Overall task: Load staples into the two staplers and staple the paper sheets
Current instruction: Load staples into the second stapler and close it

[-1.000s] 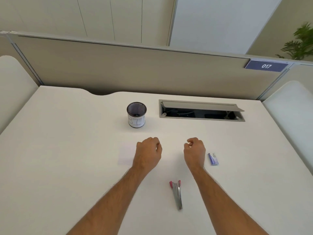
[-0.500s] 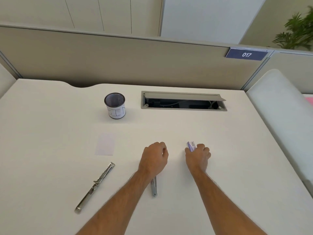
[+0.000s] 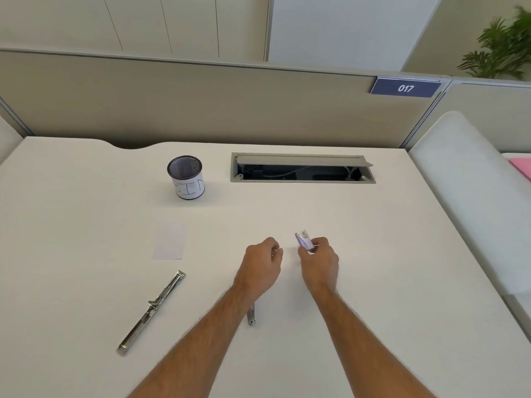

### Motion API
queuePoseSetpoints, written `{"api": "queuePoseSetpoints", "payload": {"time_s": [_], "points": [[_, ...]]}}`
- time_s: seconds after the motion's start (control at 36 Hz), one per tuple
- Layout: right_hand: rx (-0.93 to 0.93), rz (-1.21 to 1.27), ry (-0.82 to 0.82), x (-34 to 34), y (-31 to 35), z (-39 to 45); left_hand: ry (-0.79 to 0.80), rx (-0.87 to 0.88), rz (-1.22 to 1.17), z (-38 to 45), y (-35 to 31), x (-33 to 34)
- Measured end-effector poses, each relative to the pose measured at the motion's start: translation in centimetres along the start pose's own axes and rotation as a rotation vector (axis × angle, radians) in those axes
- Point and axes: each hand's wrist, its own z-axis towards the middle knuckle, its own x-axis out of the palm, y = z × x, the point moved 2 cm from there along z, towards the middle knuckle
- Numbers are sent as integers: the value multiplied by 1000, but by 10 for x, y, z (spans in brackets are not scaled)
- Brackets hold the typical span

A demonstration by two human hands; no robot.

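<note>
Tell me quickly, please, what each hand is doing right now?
Left hand: fingers curled loosely, holding nothing that shows.
Right hand: fingers closed on the small purple staple box, lifted off the desk.

Two bare forearms come up from the near edge, uncovered from wrist to elbow, no sleeve cuff reaching into view on either one. Fine dark hair runs along both, thicker toward the elbows. The bare left hand (image 3: 260, 264) shows its back to the camera: knuckles rounded, nothing worn on the wrist. Over to the bare right hand (image 3: 319, 261), and it's the same story, plain wrist, no band, no glove. Fingernails are too small and blurred to make out.
</note>
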Motion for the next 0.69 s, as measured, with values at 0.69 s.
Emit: {"api": "queuePoseSetpoints", "payload": {"time_s": [0.69], "points": [[-127, 350, 164, 19, 55, -103, -115, -241, -773, -26, 29, -58]]}}
